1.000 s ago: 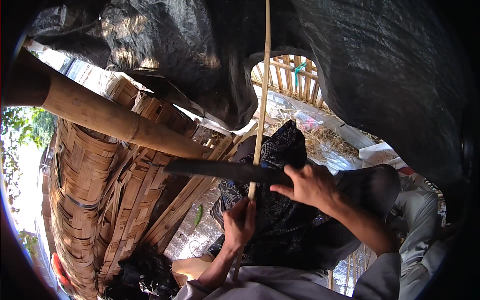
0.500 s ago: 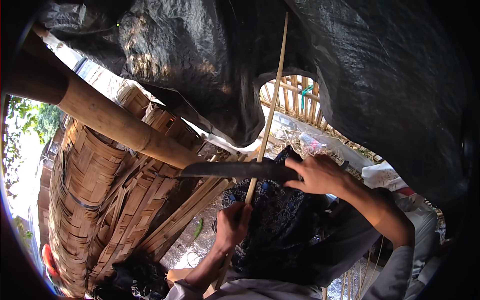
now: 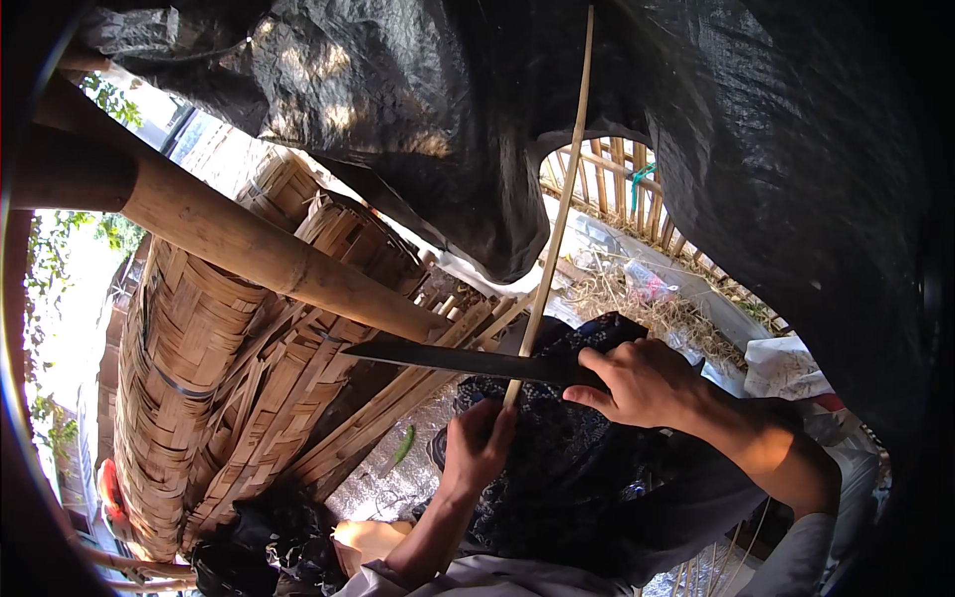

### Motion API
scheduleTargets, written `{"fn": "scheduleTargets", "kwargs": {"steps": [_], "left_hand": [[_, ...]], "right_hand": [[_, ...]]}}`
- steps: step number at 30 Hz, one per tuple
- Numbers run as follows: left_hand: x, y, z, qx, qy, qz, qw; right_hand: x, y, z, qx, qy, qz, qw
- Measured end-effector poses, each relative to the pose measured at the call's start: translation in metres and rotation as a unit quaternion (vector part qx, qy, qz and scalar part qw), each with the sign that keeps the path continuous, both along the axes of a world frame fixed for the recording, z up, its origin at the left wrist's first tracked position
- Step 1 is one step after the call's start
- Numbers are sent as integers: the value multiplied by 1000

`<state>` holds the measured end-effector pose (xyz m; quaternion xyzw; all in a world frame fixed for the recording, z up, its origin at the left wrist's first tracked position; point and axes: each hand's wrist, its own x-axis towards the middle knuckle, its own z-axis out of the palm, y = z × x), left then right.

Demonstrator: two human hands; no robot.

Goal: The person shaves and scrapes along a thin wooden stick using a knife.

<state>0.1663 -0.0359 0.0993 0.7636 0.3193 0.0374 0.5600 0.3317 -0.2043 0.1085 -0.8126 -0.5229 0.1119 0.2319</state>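
Observation:
My left hand point(image 3: 475, 446) is closed round the lower part of a long, thin bamboo strip point(image 3: 559, 244), which slants up and away over my lap. In my right hand point(image 3: 639, 382) is a machete point(image 3: 450, 359) with a broad dark blade pointing left. The blade lies across the strip a little above my left fist and touches it. Its handle is mostly covered by my fingers. Under both hands a dark patterned cloth point(image 3: 542, 448) covers my lap.
Rolls of woven bamboo matting point(image 3: 189, 388) stand at left, with loose bamboo slats point(image 3: 398, 398) beside them. A thick bamboo pole point(image 3: 229, 236) crosses from the upper left. Black plastic sheeting point(image 3: 398, 109) hangs overhead. Dry shavings point(image 3: 627, 298) and a bamboo fence point(image 3: 617, 184) lie beyond.
The machete has slid down the strip toward my left fist, its tip now tilted slightly up. The whole view has shifted a little; both hands keep their grip.

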Motion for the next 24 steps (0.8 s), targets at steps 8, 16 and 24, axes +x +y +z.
{"fn": "scheduleTargets", "kwargs": {"steps": [8, 16, 24], "left_hand": [[2, -6, -6, 94, -15, -41, 995], [-3, -5, 4, 185, -34, -49, 981], [-8, -3, 9, 84, 10, -49, 995]], "right_hand": [[-12, -8, -7, 6, -36, -54, 998], [-19, 3, -3, 3, -134, -108, 985], [4, 10, 4, -53, -149, -206, 966]]}}
